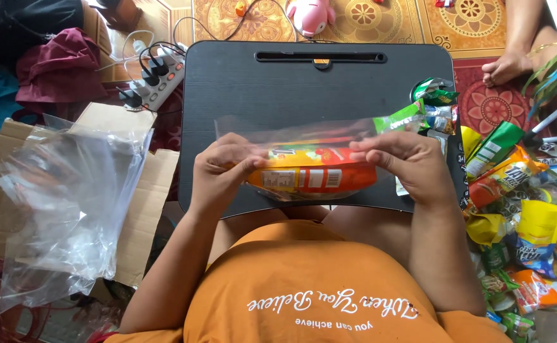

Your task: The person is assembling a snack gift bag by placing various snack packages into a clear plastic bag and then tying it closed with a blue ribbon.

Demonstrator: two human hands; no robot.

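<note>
My left hand [222,170] and my right hand [410,166] together hold a clear plastic bag [294,132] over the near edge of a black lap table [259,89]. Inside the bag sits an orange and yellow snack packet [313,174], lying flat between my hands. My left hand grips the bag's left side, fingers curled over the packet's end. At the other end, my right hand pinches the bag's top edge. A few small green and silver packets [432,105] lie on the table just beyond my right hand.
A heap of clear plastic bags [68,203] rests on flattened cardboard [142,216] at the left. Several colourful snack packets [520,216] are piled on the floor at the right. A white power strip [154,79] with plugs lies beyond the table's left corner. Another person's foot [506,67] shows top right.
</note>
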